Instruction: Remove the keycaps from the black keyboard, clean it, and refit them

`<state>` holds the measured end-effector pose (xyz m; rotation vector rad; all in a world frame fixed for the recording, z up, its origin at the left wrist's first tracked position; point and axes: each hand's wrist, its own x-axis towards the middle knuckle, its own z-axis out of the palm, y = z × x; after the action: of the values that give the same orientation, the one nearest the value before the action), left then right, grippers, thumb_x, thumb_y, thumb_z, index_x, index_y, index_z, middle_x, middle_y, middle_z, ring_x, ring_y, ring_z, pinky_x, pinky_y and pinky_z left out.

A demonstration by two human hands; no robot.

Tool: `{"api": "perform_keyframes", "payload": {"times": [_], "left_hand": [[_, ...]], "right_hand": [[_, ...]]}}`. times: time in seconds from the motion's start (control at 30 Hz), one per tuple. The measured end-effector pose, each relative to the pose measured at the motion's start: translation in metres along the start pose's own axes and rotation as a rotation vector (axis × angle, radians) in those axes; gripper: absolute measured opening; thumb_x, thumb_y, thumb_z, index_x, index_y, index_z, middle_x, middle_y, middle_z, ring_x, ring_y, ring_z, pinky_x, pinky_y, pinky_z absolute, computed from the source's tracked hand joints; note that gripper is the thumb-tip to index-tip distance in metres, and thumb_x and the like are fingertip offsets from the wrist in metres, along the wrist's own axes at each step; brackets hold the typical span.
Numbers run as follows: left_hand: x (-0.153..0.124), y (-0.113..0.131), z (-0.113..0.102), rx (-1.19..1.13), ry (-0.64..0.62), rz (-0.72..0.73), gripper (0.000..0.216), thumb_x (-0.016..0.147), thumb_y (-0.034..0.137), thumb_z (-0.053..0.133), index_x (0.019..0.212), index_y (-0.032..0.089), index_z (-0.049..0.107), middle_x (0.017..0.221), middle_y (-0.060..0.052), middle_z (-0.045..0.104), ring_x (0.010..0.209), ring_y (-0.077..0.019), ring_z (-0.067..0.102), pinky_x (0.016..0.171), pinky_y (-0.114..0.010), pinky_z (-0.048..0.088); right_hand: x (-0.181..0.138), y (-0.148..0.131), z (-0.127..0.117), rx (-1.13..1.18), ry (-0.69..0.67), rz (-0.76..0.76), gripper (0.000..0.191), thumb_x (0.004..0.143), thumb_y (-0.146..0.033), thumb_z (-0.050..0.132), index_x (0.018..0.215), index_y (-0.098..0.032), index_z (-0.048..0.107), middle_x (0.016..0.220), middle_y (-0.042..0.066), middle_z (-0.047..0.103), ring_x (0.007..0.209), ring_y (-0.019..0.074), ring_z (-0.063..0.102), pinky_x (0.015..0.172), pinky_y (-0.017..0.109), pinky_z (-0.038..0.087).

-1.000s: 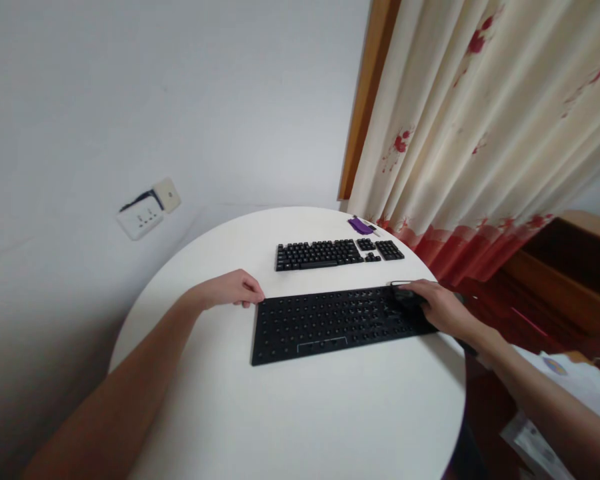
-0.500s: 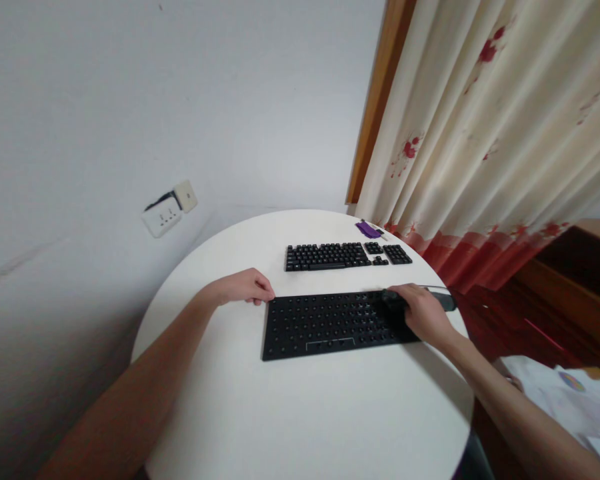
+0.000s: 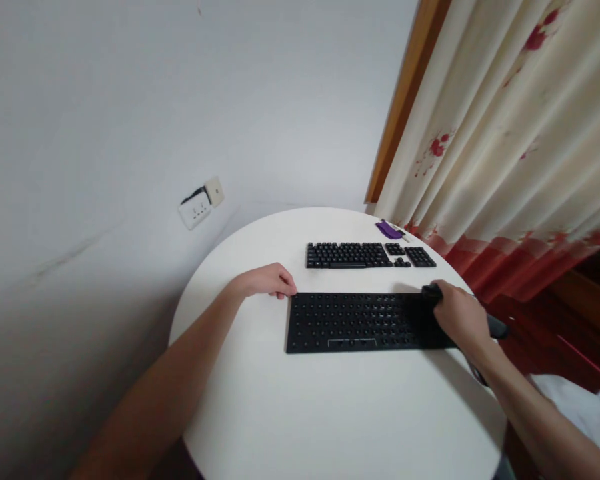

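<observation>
A black keyboard without its keycaps (image 3: 353, 323) lies flat on the round white table (image 3: 340, 413), its bare switches showing. At its far left corner is my left hand (image 3: 275, 281), fingers curled closed and pinching the corner. My right hand (image 3: 463, 317) is wrapped round a long black handheld tool (image 3: 497, 327) above the keyboard's right end. The tool's blunt front end (image 3: 431, 291) points left over the switches; my fingers hide its middle, so its exact kind is unclear. Behind the keyboard, the removed black keycaps (image 3: 347, 255) sit in keyboard order.
A small purple item (image 3: 389, 230) lies near the table's far right edge. A wall socket (image 3: 195, 210) is on the wall at left. The flowered curtain (image 3: 480, 167) hangs behind the right side. White cloth or bag (image 3: 570, 407) is beside the table at right.
The camera view has shifted, so everything appears farther right. My right hand has moved the black tool rightward along the keyboard. My left hand stays at the corner.
</observation>
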<state>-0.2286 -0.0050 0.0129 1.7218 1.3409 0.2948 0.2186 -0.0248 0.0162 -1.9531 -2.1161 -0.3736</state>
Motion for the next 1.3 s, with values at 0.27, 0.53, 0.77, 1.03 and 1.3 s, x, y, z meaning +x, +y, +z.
{"api": "perform_keyframes", "payload": {"times": [0.27,0.53,0.77,1.03,1.3], "left_hand": [[-0.002,0.001,0.001,-0.024,0.006,-0.011,0.023,0.069,0.032,0.069,0.082,0.014,0.076,0.069,-0.005,0.07,0.063,-0.0141,0.059,0.056,-0.024,0.038],[-0.002,0.002,0.002,-0.039,0.003,-0.023,0.024,0.067,0.033,0.069,0.08,0.015,0.077,0.068,-0.005,0.07,0.064,-0.0148,0.059,0.057,-0.025,0.039],[0.001,-0.002,0.002,-0.063,0.007,-0.022,0.023,0.066,0.031,0.07,0.079,0.015,0.077,0.068,-0.005,0.071,0.063,-0.0142,0.059,0.056,-0.024,0.038],[-0.001,0.0,0.002,-0.042,0.008,-0.005,0.024,0.068,0.034,0.071,0.08,0.014,0.078,0.065,-0.004,0.069,0.061,-0.0141,0.058,0.055,-0.024,0.039],[0.001,-0.002,0.001,-0.046,-0.007,-0.015,0.023,0.068,0.032,0.069,0.079,0.014,0.078,0.066,-0.005,0.07,0.063,-0.0144,0.058,0.056,-0.024,0.039]], "right_hand": [[0.004,-0.095,-0.001,0.409,-0.055,-0.513,0.058,0.07,0.005,0.043,0.118,-0.018,0.066,0.117,0.008,0.071,0.109,0.0235,0.063,0.095,0.035,0.047],[0.004,-0.084,0.013,0.253,-0.036,-0.317,0.05,0.077,0.003,0.045,0.118,-0.018,0.064,0.11,0.011,0.073,0.099,0.0258,0.067,0.086,0.036,0.048],[0.002,-0.094,0.009,0.445,0.099,-0.326,0.054,0.074,0.002,0.044,0.121,-0.019,0.062,0.118,0.01,0.07,0.11,0.0261,0.063,0.097,0.04,0.048],[-0.024,-0.182,-0.006,0.659,0.024,-0.935,0.061,0.073,0.008,0.046,0.126,-0.018,0.06,0.127,0.01,0.067,0.121,0.0246,0.056,0.104,0.043,0.043],[-0.026,-0.218,-0.008,0.533,-0.141,-1.025,0.044,0.081,0.0,0.058,0.123,-0.012,0.06,0.125,0.015,0.067,0.126,0.0256,0.053,0.107,0.041,0.039]]}}
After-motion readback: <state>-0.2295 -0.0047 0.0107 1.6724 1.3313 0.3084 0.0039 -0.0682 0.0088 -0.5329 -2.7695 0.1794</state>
